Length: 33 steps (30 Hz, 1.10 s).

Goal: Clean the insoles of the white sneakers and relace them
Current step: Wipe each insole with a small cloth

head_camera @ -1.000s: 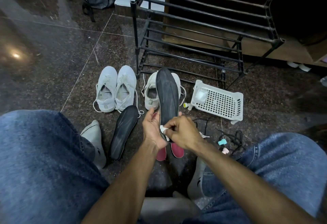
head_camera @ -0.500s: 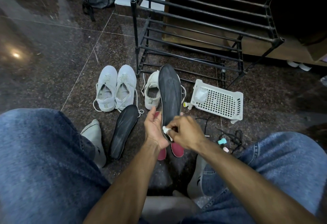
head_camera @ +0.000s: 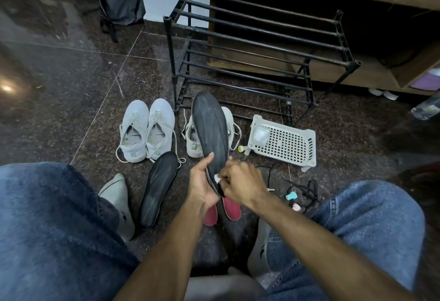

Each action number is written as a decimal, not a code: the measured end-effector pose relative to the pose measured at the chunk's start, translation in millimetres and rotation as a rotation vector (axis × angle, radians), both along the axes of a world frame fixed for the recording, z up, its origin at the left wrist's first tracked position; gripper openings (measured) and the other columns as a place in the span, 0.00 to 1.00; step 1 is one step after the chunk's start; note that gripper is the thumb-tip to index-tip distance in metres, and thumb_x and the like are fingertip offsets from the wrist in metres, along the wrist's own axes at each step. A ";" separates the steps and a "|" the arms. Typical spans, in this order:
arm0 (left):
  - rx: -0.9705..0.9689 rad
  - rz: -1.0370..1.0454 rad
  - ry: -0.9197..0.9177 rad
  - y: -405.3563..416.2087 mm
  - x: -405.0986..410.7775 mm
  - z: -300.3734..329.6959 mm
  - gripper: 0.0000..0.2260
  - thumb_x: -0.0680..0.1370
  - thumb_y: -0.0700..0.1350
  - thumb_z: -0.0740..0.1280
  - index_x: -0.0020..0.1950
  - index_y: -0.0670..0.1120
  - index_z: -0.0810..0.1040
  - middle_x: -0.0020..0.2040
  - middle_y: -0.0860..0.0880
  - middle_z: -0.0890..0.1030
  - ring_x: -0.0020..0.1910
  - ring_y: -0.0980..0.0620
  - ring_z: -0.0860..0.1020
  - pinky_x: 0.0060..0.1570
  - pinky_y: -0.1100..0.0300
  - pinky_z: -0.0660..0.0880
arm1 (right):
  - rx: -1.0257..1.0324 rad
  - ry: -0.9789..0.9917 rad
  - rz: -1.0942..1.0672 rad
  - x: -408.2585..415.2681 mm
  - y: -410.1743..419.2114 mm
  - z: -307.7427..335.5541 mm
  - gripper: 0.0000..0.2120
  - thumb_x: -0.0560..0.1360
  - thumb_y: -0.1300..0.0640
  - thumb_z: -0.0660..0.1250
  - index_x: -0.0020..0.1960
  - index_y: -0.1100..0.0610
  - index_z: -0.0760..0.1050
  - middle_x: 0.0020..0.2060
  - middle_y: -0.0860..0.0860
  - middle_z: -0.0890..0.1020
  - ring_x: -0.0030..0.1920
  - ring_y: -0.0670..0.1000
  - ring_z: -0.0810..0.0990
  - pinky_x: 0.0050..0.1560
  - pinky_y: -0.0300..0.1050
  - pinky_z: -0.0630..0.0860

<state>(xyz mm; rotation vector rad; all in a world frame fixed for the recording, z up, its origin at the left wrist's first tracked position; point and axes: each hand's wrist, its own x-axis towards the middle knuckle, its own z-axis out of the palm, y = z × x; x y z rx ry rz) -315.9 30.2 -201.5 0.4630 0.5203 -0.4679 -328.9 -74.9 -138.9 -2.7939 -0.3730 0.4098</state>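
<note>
Black insole held upright over the floor, toe end up, between the knees, hiding part of a white sneaker pair behind it. Left hand gripping the insole's lower edge, fingers curled behind it, thumb along the near side. Right hand at the heel end, fingers pinching a small white wipe against the insole surface. Second black insole lying flat on the floor just left of the hands, toe pointing toward another white sneaker pair with laces loose. Two pink insoles on the floor directly beneath the hands, mostly hidden. White perforated basket to the right, tipped on its side, near a black metal shoe rack. Loose black laces and a small teal item on the floor beside the right knee. Blue jeans filling the lower corners, socked feet on the dark stone floor.
</note>
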 end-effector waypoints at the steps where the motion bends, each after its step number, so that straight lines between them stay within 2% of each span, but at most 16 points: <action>1: -0.014 0.001 0.012 -1.8 0.6 0.6 0.15 0.74 0.46 0.67 0.55 0.39 0.82 0.52 0.41 0.82 0.50 0.43 0.79 0.65 0.49 0.70 | -0.021 -0.028 -0.016 4.6 -0.4 1.1 0.11 0.76 0.56 0.62 0.54 0.53 0.81 0.51 0.50 0.79 0.51 0.56 0.80 0.55 0.52 0.77; 3: -0.015 0.018 0.021 -0.4 2.8 1.4 0.16 0.76 0.47 0.64 0.59 0.39 0.80 0.53 0.41 0.82 0.53 0.43 0.79 0.66 0.48 0.71 | -0.035 -0.061 -0.045 7.6 3.8 -0.1 0.11 0.76 0.56 0.62 0.53 0.54 0.81 0.50 0.50 0.78 0.50 0.56 0.80 0.53 0.51 0.77; 7: 0.033 0.072 0.056 11.8 7.9 0.1 0.18 0.79 0.49 0.61 0.61 0.38 0.78 0.54 0.39 0.80 0.48 0.43 0.80 0.60 0.50 0.73 | 0.070 0.037 -0.097 -6.6 11.1 -9.3 0.09 0.74 0.58 0.64 0.50 0.53 0.83 0.50 0.50 0.82 0.48 0.55 0.81 0.53 0.50 0.79; 11: 0.051 0.099 0.067 15.0 11.4 -0.4 0.16 0.79 0.49 0.61 0.56 0.39 0.79 0.50 0.40 0.80 0.45 0.43 0.79 0.55 0.50 0.75 | 0.109 0.031 -0.142 -12.6 9.2 -14.2 0.10 0.75 0.56 0.65 0.52 0.52 0.83 0.51 0.48 0.83 0.49 0.54 0.81 0.52 0.46 0.78; 16: 0.055 0.101 0.064 12.6 10.8 1.7 0.18 0.78 0.48 0.61 0.61 0.38 0.77 0.53 0.40 0.80 0.48 0.44 0.79 0.60 0.51 0.73 | -0.023 -0.066 -0.105 -2.0 10.6 -11.6 0.13 0.77 0.57 0.62 0.59 0.52 0.80 0.57 0.49 0.78 0.52 0.57 0.80 0.54 0.50 0.75; 19: 0.019 0.100 0.059 16.0 12.7 3.1 0.19 0.78 0.49 0.60 0.62 0.38 0.77 0.50 0.41 0.80 0.47 0.45 0.78 0.61 0.53 0.72 | -0.005 -0.073 -0.081 -6.9 9.3 -13.7 0.13 0.78 0.55 0.62 0.59 0.52 0.80 0.56 0.49 0.77 0.51 0.57 0.80 0.52 0.50 0.75; 23: 0.026 0.087 0.064 15.9 5.2 2.2 0.20 0.80 0.49 0.58 0.63 0.35 0.76 0.52 0.40 0.82 0.50 0.44 0.80 0.60 0.51 0.74 | 0.064 -0.002 -0.094 -8.7 2.7 -14.0 0.13 0.77 0.54 0.64 0.60 0.49 0.80 0.55 0.48 0.78 0.54 0.55 0.79 0.57 0.52 0.76; 26: 0.063 0.034 0.055 13.5 3.2 5.4 0.21 0.80 0.49 0.57 0.61 0.35 0.77 0.53 0.40 0.81 0.51 0.43 0.80 0.60 0.51 0.74 | 0.043 -0.014 -0.022 -11.9 -0.8 -11.8 0.13 0.78 0.54 0.63 0.60 0.49 0.80 0.57 0.48 0.77 0.56 0.54 0.78 0.58 0.51 0.75; 28: 0.096 0.008 0.062 12.7 2.8 3.6 0.21 0.80 0.51 0.58 0.61 0.35 0.77 0.53 0.40 0.81 0.51 0.44 0.80 0.62 0.51 0.73 | -0.008 -0.037 0.059 -15.3 -0.9 -10.6 0.13 0.78 0.55 0.62 0.60 0.50 0.80 0.57 0.48 0.77 0.55 0.54 0.79 0.55 0.50 0.75; 30: 0.108 -0.025 0.078 9.7 -1.3 1.9 0.23 0.81 0.54 0.57 0.60 0.36 0.78 0.52 0.40 0.82 0.50 0.44 0.80 0.61 0.50 0.73 | -0.086 -0.084 0.115 -14.2 0.5 -9.4 0.12 0.78 0.56 0.61 0.57 0.52 0.80 0.55 0.48 0.75 0.52 0.54 0.79 0.47 0.49 0.74; 33: 0.118 -0.089 0.103 -2.1 -11.6 4.1 0.23 0.82 0.55 0.56 0.58 0.39 0.81 0.50 0.39 0.83 0.48 0.42 0.81 0.54 0.48 0.77 | -0.127 -0.161 0.065 7.6 2.4 -9.4 0.11 0.77 0.57 0.62 0.56 0.53 0.79 0.52 0.49 0.75 0.49 0.56 0.80 0.42 0.48 0.70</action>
